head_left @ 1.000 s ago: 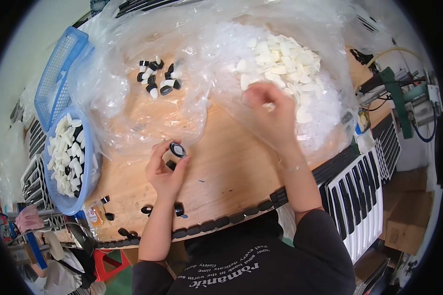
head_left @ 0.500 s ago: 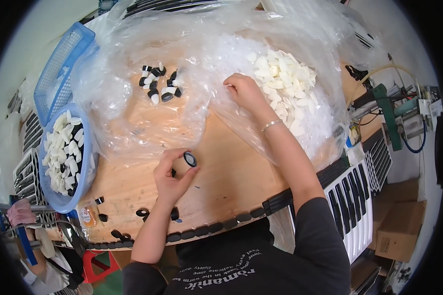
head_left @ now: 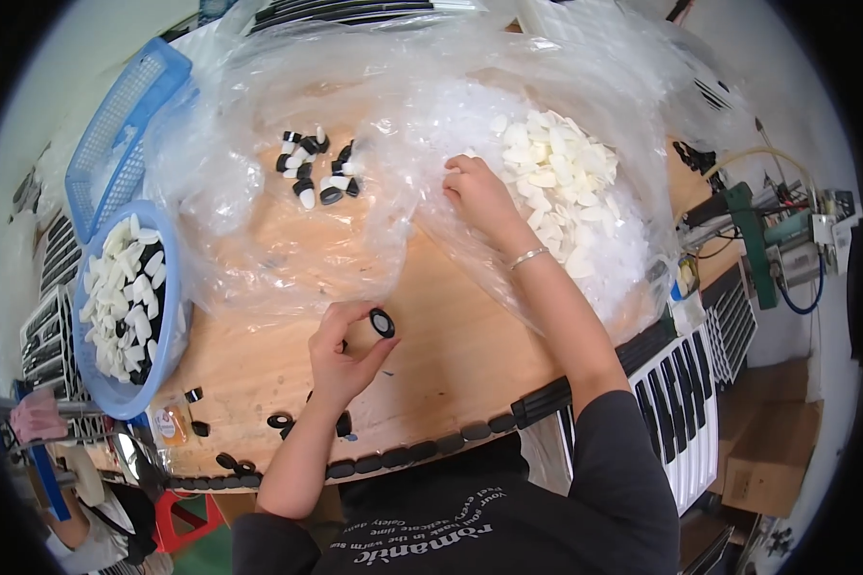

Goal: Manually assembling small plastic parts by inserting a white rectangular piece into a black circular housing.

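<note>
- The left hand (head_left: 343,353) holds a small black ring (head_left: 383,323) pinched at the tips of thumb and forefinger, raised just off the wooden bench (head_left: 451,364); holding it by the edge leaves its open face free, which looks to be the reason for that grip
- The right hand (head_left: 478,192) reaches out to the heap of white pieces (head_left: 556,192) lying on clear plastic sheeting (head_left: 355,230); its fingers are curled at the heap's near edge, touching the sheet; whether they pinch a piece I cannot tell
- A small cluster of black-and-white pieces (head_left: 316,172) lies apart on the same sheet, left of the right hand, kept separate from the plain white ones
- A round blue basket (head_left: 168,316) at the left edge of the bench holds more white pieces, within the left arm's reach; a second, rectangular blue basket (head_left: 115,125) lies behind it
- Loose black parts (head_left: 280,421) lie near the bench's front edge, just below the left wrist
</note>
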